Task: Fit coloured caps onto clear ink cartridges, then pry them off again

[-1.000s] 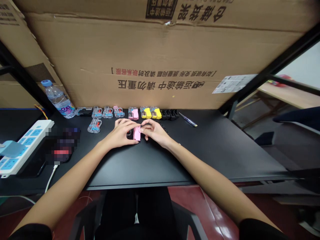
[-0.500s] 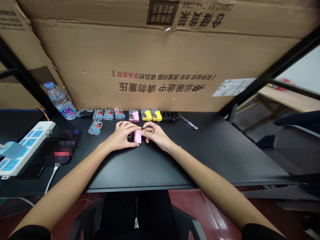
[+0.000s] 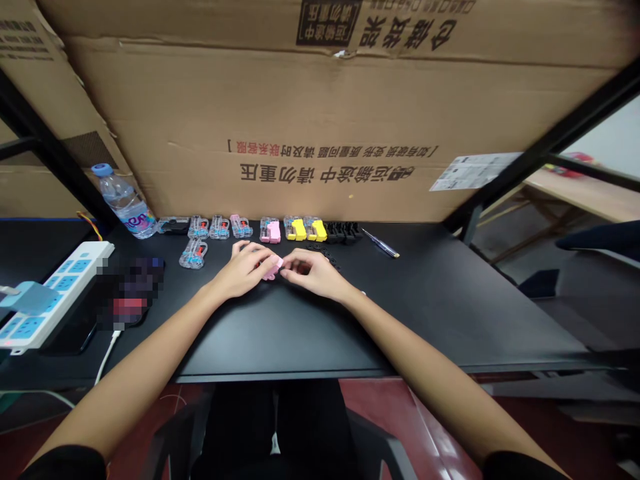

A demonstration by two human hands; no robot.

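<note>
Both my hands meet over a small pink plastic piece (image 3: 273, 268) on the black table (image 3: 425, 300). My left hand (image 3: 245, 270) curls its fingers round the piece's left side. My right hand (image 3: 313, 273) pinches its right end, fingers bent. Most of the piece is hidden by my fingers. Behind my hands runs a row of small parts: clear-and-blue ones (image 3: 210, 227), a pink one (image 3: 271, 230), yellow ones (image 3: 305, 229) and black ones (image 3: 343, 232). One clear part (image 3: 193, 253) lies apart, nearer to me.
A screwdriver (image 3: 381, 243) lies right of the row. A water bottle (image 3: 123, 201) stands at the back left, a white power strip (image 3: 50, 293) at the left edge. A big cardboard box (image 3: 320, 113) walls off the back. Small black rings (image 3: 323, 248) lie behind my right hand.
The pink piece has tipped from upright to lying lower between my fingers. My right hand has slid a little closer over it. The view has shifted slightly.
</note>
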